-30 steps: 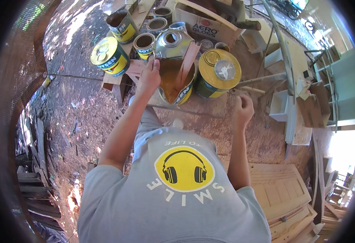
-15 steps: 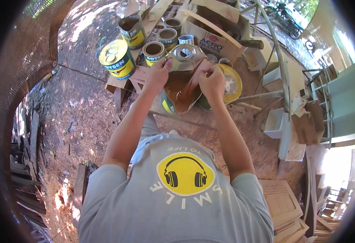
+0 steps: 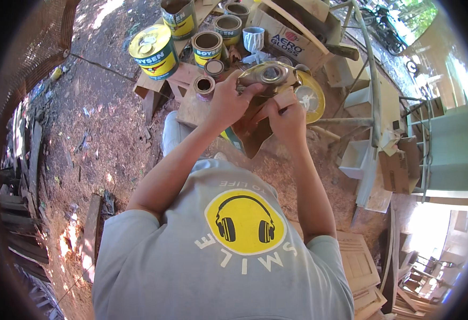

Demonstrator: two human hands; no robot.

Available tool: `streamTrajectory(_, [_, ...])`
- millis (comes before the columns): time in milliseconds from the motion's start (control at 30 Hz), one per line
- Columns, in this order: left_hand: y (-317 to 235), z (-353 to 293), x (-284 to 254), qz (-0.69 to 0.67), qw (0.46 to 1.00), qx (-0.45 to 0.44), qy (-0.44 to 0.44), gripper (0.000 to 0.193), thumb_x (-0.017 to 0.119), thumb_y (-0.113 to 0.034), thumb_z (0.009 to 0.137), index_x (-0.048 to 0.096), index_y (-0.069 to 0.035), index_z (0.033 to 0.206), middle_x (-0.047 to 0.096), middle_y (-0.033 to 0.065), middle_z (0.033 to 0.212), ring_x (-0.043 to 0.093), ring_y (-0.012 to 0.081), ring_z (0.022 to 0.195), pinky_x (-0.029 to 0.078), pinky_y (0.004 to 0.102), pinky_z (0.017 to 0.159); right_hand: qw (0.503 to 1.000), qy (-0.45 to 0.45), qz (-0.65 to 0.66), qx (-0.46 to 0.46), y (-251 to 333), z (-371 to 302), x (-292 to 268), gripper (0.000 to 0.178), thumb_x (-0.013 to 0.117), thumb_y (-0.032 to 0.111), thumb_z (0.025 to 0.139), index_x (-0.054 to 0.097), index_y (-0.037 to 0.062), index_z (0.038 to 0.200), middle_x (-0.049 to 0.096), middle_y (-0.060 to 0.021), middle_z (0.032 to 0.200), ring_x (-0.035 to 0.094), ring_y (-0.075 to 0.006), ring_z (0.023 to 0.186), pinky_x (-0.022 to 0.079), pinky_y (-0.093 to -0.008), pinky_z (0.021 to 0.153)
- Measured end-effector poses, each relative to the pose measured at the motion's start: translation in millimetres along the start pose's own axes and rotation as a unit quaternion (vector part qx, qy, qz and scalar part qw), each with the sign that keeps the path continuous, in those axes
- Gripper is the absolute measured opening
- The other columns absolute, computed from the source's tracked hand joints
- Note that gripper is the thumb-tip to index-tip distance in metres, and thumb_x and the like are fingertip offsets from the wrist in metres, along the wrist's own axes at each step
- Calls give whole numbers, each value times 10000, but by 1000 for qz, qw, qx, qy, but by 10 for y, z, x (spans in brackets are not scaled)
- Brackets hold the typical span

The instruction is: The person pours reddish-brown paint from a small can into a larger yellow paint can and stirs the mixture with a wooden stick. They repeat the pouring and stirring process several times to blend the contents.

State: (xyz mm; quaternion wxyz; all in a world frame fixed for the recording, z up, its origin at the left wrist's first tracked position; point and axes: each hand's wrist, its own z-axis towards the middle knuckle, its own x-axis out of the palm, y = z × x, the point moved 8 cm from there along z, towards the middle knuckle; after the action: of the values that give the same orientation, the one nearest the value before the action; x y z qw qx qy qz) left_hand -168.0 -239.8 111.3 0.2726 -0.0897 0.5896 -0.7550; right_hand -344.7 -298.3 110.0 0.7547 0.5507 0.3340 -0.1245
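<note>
A cut-open metal paint can [image 3: 255,143] is tilted in front of me, its inside coated in wet brown and its silvery end with a round opening facing up. My left hand [image 3: 231,102] is closed on the can's edge, thumb over the metal. In my right hand [image 3: 289,121] is a flat, pinkish-tan scraper-like piece [image 3: 285,98], gripped between thumb and fingers against the can's brown inner side. The lower edge of that piece is hidden by the hand and can. Just beyond the right hand lies a round yellow lid [image 3: 314,101].
A closed yellow-and-green paint can [image 3: 154,53] stands at the left. Several open cans, among them one with a yellow label [image 3: 207,45], cluster ahead with a whitish cup [image 3: 253,39]. A cardboard box [image 3: 292,40] and wooden poles [image 3: 374,80] stand at the right.
Both hands and the cut can have shifted right, and the can has turned. Small open tins beside my left hand have come into sight.
</note>
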Motion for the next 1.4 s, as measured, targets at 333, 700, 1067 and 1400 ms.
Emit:
streamTrajectory(333, [-58, -140, 29, 36, 996, 63, -48, 307, 774, -275, 930, 659, -17, 1053, 721, 190, 823, 691, 393, 720, 516, 445, 640, 998, -66, -8, -3, 534, 80, -884, 176, 635, 153, 927, 664, -9, 991, 693, -157, 714, 703, -244, 634, 547, -380, 629])
streamTrajectory(700, [-74, -187, 55, 79, 995, 47, -45, 344, 761, -310, 937, 584, -14, 937, 640, 207, 760, 640, 415, 696, 482, 476, 626, 993, -62, -63, 78, 711, 236, -1312, 189, 591, 144, 936, 612, -31, 1004, 671, -106, 675, 647, -145, 539, 519, -299, 516])
streamTrajectory(1067, [-62, -188, 55, 71, 995, 46, -46, 356, 758, -311, 940, 563, -13, 926, 640, 214, 773, 645, 421, 718, 483, 475, 637, 994, -22, -51, 93, 592, 276, -1269, 171, 565, 131, 938, 608, -31, 972, 648, -99, 653, 616, -141, 489, 488, -299, 447])
streamTrajectory(1400, [-45, -179, 30, 72, 995, 38, -51, 372, 758, -312, 943, 542, -12, 903, 640, 222, 774, 646, 421, 706, 476, 481, 612, 997, -33, -15, 68, 618, 325, -1324, 179, 571, 135, 959, 609, -37, 987, 633, -86, 652, 606, -127, 496, 470, -278, 433])
